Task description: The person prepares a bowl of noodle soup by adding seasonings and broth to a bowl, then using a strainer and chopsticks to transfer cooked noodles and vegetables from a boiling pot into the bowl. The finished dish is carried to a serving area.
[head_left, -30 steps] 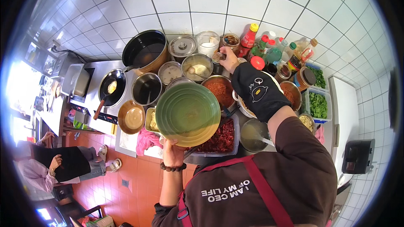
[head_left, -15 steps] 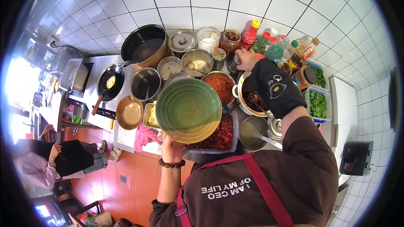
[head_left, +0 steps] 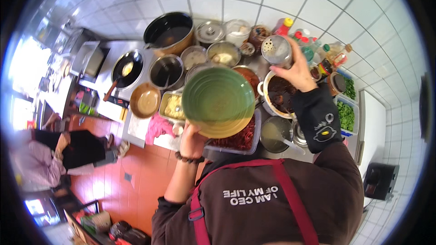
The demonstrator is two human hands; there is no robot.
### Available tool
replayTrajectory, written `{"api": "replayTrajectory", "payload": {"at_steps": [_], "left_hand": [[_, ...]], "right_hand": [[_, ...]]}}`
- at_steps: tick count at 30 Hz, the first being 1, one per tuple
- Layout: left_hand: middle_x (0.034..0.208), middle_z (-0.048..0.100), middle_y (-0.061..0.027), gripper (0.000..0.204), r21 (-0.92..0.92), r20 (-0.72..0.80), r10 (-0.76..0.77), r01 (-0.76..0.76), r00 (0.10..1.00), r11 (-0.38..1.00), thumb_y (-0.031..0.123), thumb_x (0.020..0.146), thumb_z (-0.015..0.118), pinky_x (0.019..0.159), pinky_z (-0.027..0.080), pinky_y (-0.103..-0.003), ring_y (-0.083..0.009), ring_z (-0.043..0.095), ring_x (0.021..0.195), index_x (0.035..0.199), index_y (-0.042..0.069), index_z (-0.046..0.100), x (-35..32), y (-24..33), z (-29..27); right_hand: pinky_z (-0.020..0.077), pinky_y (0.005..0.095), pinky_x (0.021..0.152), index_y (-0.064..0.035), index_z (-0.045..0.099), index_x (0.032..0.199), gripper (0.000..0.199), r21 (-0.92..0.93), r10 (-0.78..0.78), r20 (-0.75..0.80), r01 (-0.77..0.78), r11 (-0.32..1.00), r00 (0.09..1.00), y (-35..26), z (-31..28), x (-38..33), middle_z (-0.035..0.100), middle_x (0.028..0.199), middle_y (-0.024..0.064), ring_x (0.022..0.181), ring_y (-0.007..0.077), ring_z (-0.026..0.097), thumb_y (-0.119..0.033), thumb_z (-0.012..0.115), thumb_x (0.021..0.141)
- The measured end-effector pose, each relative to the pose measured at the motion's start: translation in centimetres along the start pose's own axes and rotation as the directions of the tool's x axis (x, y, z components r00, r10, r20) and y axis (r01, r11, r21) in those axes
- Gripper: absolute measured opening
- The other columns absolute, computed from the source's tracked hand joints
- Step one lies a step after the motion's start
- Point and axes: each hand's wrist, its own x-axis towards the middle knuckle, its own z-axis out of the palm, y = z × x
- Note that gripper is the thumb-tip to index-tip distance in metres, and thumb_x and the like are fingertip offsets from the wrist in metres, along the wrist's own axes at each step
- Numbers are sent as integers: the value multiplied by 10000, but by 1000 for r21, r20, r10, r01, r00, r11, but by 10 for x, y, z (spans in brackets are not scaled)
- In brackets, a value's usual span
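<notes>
Shaker (head_left: 277,53) has come up from half a second ago: it's now in the air, beyond and right of the green bowl (head_left: 219,102), holey lid showing. Biggest-looking first: that bowl's up off the counter, mouth up, left hand (head_left: 190,138) closed on its near edge, fingers probably underneath for support. White pot (head_left: 266,103) sits right of the bowl. Shaker's last: right hand (head_left: 295,70) wrapped snugly round it, likely so one hand can manage it.
</notes>
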Motion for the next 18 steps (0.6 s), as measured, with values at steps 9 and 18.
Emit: {"api": "replayTrajectory", "payload": {"at_steps": [9, 18], "left_hand": [[1072, 505, -72, 475, -11, -26, -5, 5, 1000, 1000, 81, 743, 490, 682, 527, -344, -204, 572, 914, 1203, 76, 373, -2, -5, 12], [1072, 514, -72, 487, -25, 3, -4, 4, 1000, 1000, 66, 754, 489, 675, 537, -333, -188, 583, 888, 1222, 81, 354, -3, -6, 10]], "right_hand": [[216, 492, 1032, -148, 507, 1141, 428, -549, -450, 631, 774, 316, 632, -64, 48, -3, 515, 1167, 18, 1152, 189, 442, -87, 520, 717], [216, 483, 1026, -143, 518, 1122, 413, -539, -461, 640, 786, 302, 615, -65, 60, -1, 513, 1160, 18, 1156, 187, 438, -71, 519, 715]]}}
